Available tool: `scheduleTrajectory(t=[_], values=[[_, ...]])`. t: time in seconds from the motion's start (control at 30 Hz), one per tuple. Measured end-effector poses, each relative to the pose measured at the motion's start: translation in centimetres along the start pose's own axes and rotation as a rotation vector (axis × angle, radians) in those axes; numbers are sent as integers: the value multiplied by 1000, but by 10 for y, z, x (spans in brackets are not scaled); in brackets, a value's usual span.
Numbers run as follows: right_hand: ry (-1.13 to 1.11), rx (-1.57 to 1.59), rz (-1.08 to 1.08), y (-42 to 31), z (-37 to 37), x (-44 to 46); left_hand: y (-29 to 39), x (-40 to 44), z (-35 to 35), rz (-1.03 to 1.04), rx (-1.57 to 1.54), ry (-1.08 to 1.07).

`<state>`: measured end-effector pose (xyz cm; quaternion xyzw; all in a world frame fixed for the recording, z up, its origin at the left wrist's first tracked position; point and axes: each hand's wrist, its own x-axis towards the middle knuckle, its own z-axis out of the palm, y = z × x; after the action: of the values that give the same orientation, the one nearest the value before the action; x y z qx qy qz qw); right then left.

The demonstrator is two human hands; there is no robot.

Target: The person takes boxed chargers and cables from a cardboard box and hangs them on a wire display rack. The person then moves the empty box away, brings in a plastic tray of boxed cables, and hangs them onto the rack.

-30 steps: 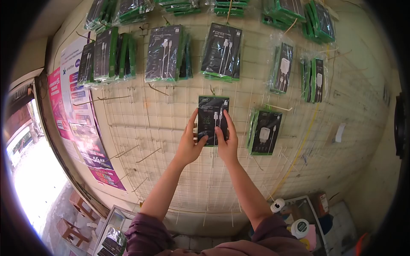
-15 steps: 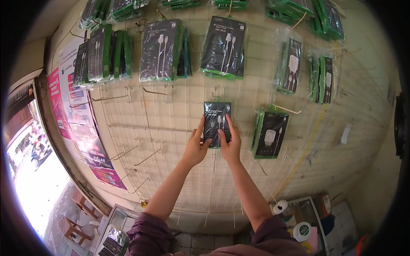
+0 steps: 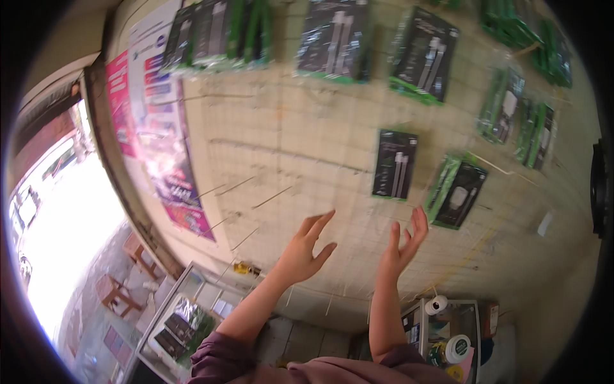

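Note:
A black cable package (image 3: pixel 394 164) with a green edge hangs on the wire grid, upright, with neither hand on it. My left hand (image 3: pixel 307 249) is below and left of it, fingers apart and holding nothing. Just below the package, slightly to its right, my right hand (image 3: pixel 403 246) has its fingers spread and holds nothing. Its fingertips are near a charger package (image 3: pixel 459 194) hanging at the right. Higher up hang larger cable packages (image 3: pixel 336 38) in clear plastic. The view is somewhat blurred.
Bare metal hooks (image 3: pixel 272 197) stick out from the grid (image 3: pixel 256 150) at the left. Posters (image 3: pixel 160 128) cover the wall beside a bright doorway. Below are a glass case (image 3: pixel 185 281) with packages on it, another case with white-lidded jars (image 3: pixel 457 349), and wooden stools (image 3: pixel 114 291).
Both hands have let go of the cable package, opened and drawn down from it. The package stays on the grid. The camera view has turned left and down.

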<state>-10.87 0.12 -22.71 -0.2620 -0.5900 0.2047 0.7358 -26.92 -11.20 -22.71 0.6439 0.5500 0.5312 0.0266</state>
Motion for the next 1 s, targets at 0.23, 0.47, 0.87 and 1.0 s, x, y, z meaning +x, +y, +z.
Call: scheduleTrajectory(t=[0.23,0.47,0.87,1.0], values=[[-313,164,9,-37,35,-150,-29,-198,-93,-417,8,132],[-872,310,77,-63,109,-304,-50,-400,-129,-980,144,626],[-1740,444,-95,-45,189,-587,-127,-606,-104,-1411,215,1484],[-1852,524,-313,-70,247,-638,-172,-622,-93,-1480,-15,1664]])
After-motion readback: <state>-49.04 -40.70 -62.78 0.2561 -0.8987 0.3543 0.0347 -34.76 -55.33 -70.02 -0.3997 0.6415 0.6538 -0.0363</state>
